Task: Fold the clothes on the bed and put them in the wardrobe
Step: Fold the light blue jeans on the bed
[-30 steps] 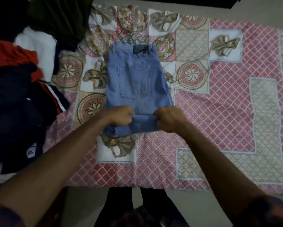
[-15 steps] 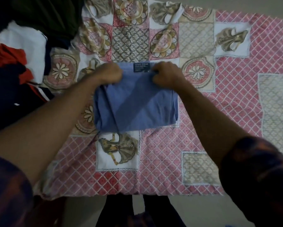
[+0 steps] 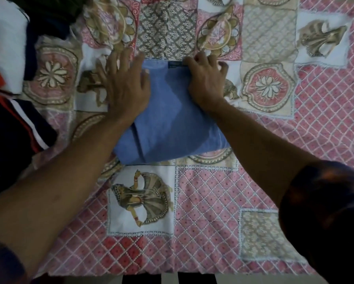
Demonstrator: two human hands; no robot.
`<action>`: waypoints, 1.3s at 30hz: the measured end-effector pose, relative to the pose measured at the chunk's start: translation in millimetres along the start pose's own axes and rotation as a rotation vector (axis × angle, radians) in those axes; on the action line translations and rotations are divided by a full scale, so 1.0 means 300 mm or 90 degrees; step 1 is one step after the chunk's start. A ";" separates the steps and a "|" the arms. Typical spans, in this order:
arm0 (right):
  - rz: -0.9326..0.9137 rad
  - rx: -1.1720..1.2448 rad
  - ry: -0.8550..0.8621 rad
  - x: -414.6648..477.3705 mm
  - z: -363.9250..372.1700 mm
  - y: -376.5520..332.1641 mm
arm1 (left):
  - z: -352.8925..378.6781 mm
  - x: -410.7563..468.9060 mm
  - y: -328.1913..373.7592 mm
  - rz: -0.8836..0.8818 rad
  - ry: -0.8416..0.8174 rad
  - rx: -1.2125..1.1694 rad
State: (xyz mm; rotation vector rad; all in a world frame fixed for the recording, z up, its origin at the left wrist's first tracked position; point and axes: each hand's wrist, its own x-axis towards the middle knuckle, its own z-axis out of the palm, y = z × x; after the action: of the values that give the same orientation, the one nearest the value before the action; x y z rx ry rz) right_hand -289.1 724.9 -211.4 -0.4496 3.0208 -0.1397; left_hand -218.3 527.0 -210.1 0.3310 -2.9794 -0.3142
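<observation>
Blue jeans folded square, dark label at top; left hand flat, pressing; right hand gripping top edge.

Presses left hand flat, fingers spread; curls right hand round the far edge of the blue garment; stretches both forearms forward.

The folded blue cloth garment is matt and smooth, with a few soft creases. The small dark label at its far edge is matt too. The pink and cream patchwork-print bedsheet is thin matt cloth, lightly wrinkled. The white cloth garment and the navy striped garment look soft and matt.
</observation>
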 end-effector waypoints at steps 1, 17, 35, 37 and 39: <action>0.007 0.009 0.040 -0.009 -0.009 -0.014 | -0.024 -0.032 0.007 0.008 0.002 -0.010; 0.079 0.126 -0.064 -0.191 0.126 -0.043 | 0.106 -0.155 -0.041 -0.033 -0.270 -0.139; -0.374 0.233 -0.390 -0.331 -0.242 -0.832 | -0.587 -0.815 -0.885 -0.391 -0.062 -0.239; -0.402 0.239 -0.419 -0.341 -0.195 -1.034 | -0.594 -0.852 -1.041 -0.416 -0.043 -0.215; -0.399 0.262 -0.414 -0.335 -0.124 -1.227 | -0.578 -0.875 -1.182 -0.476 -0.073 -0.243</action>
State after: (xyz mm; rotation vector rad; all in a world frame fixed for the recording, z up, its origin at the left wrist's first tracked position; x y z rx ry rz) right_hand -91.6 406.8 -129.6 -1.1122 2.0661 -0.5209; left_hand 133.4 215.9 -146.7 1.3950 -2.6759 -0.9730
